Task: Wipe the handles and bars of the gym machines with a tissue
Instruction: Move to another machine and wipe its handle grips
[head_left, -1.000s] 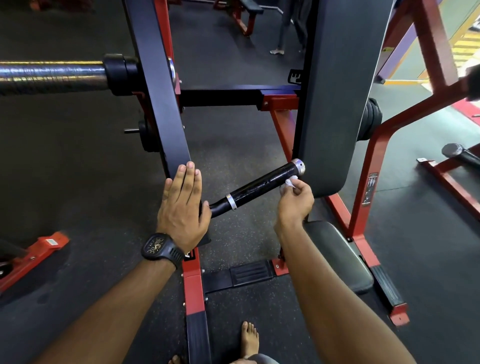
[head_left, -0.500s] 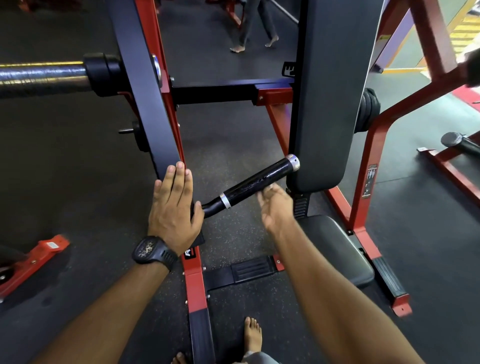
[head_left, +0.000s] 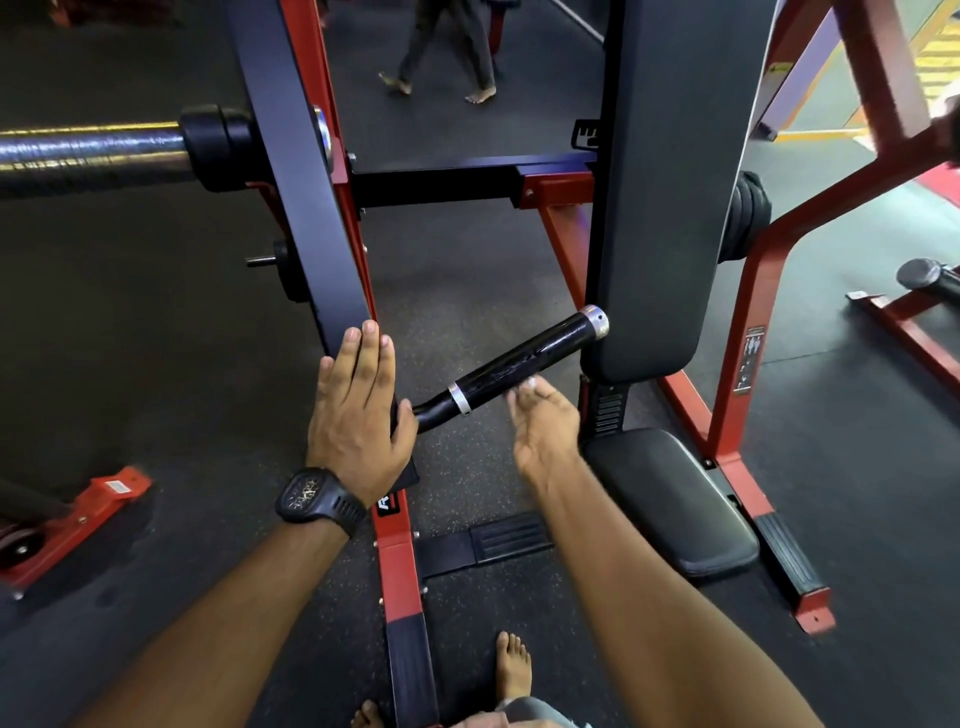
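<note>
Handle (head_left: 524, 358) wants strokes along its length, we judge, underside included: our blurred right hand (head_left: 545, 426) seems to pinch the tissue (head_left: 531, 384) in its fingers (head_left: 517, 401) just beneath it. Its long axis slants from beside our left hand (head_left: 358, 415), whose fingers lie together flat on the dark upright (head_left: 311, 234), up-right to the silver-capped end.

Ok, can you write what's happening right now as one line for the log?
task: wipe handle | left hand: flat on black frame bar | right hand: blurred, pinching tissue just under handle
</note>
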